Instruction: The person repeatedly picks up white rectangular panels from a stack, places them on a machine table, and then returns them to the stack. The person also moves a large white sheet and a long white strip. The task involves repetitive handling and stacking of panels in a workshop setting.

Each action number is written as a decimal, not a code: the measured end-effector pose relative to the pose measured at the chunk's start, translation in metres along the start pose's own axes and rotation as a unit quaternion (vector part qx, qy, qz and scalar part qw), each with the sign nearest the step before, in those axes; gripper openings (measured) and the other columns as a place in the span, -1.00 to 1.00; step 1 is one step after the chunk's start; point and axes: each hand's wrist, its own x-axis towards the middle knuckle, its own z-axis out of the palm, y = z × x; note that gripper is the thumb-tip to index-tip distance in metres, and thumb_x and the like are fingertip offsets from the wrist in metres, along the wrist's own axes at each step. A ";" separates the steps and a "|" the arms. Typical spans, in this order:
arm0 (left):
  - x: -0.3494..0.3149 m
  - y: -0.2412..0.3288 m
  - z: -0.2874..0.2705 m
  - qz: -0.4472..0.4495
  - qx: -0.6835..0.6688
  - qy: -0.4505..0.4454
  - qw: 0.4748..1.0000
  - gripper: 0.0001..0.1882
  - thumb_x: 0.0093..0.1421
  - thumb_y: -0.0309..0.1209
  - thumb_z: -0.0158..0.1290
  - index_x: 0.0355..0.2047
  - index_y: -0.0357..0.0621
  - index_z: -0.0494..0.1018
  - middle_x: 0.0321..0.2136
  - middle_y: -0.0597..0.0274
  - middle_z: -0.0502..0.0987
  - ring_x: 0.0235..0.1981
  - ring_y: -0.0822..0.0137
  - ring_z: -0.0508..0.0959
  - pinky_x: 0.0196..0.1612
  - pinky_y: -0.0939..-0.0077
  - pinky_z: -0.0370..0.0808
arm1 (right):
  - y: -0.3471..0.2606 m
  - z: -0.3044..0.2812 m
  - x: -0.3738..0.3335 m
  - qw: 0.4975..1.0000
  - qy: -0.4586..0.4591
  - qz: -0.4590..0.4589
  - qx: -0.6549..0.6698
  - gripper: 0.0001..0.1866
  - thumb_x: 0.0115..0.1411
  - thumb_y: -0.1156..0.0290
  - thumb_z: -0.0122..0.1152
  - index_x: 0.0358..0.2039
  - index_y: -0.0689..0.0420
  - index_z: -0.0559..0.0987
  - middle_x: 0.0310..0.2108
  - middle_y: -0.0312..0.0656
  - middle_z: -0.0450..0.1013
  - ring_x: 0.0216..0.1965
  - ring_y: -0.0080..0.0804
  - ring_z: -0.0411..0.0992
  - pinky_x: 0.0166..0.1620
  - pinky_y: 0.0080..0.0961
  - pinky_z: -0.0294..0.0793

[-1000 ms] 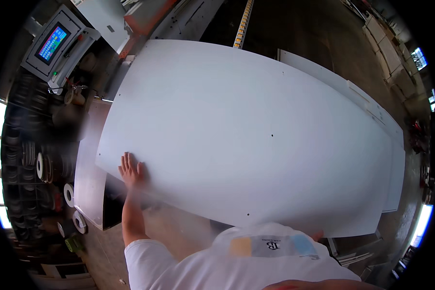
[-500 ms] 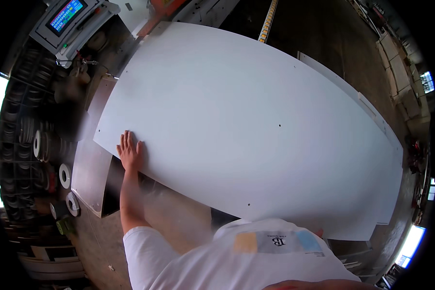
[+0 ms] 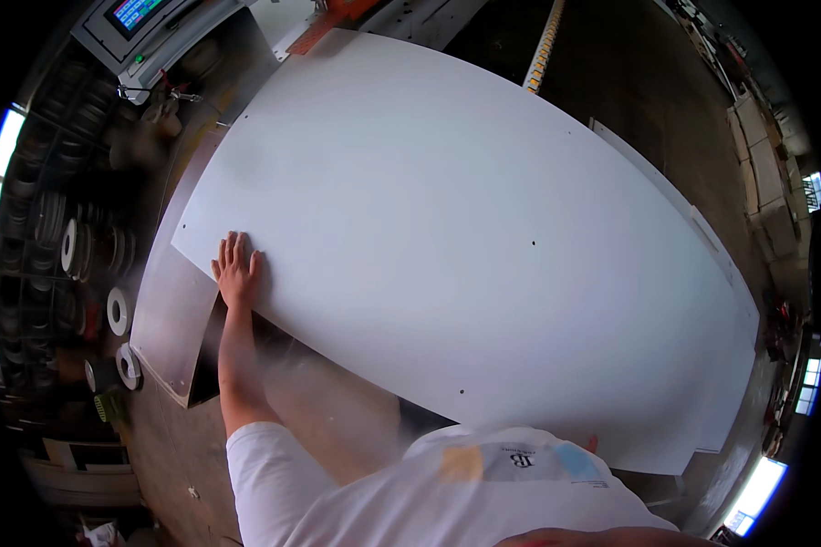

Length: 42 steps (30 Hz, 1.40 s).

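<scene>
A large white panel [image 3: 392, 210] with a few small dark holes spreads across the middle of the view. My left hand [image 3: 237, 273] lies flat near its left corner, fingers spread, palm down on the surface. That arm is stretched out along the panel's near edge. Of my right hand [image 3: 593, 443], only a sliver of fingertip shows at the near edge, past my white shirt; the rest is hidden. Beneath the panel's left end is a grey metal table surface [image 3: 169, 319]. Part of another white sheet [image 3: 725, 410] shows under the right end.
A control console with a lit screen [image 3: 137, 11] stands at the far left, beside an orange machine part [image 3: 324, 29]. Shelves with rolls of edging [image 3: 68, 246] line the left side. A yellow-and-white marked rail [image 3: 543, 50] runs beyond the panel. Stacked boards [image 3: 766, 191] are at the right.
The view has turned slightly. My left hand and the panel's left corner sit a little higher and further left in it. The hand stays flat on the panel.
</scene>
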 end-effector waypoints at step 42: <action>0.243 0.234 0.037 0.009 -0.059 0.036 0.998 -0.35 0.31 0.09 -0.11 0.32 0.11 0.27 0.39 0.26 0.18 0.45 0.19 0.05 0.43 -0.11 -0.11 | -0.141 0.240 0.161 0.994 0.063 -0.055 0.065 -0.39 0.35 -0.21 -0.10 0.19 -0.05 0.46 0.22 -0.37 0.41 0.22 -0.27 0.36 0.19 -0.22 0.40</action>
